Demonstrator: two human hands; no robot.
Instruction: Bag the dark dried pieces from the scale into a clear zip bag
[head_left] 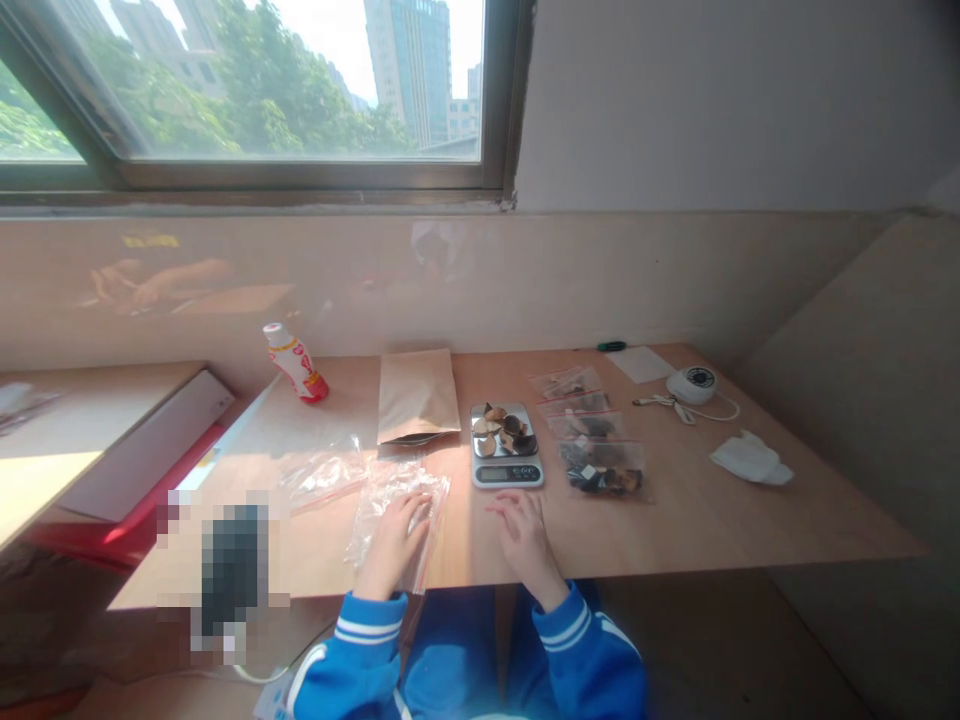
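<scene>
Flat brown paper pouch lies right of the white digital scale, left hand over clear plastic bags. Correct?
Wrong side: the head view shows the brown paper pouch left of the white digital scale. Left hand over clear plastic bags is correct.

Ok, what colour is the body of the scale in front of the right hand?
White: the scale shows best in the head view, the only one here.

In front of me, the wooden counter carries a digital scale near its middle. Left of that lie clear plastic bags, a brown paper pouch and a red-and-white bottle. Right of it I see filled zip bags, a white sheet, a green-handled tool, a dome camera and a crumpled tissue.
</scene>
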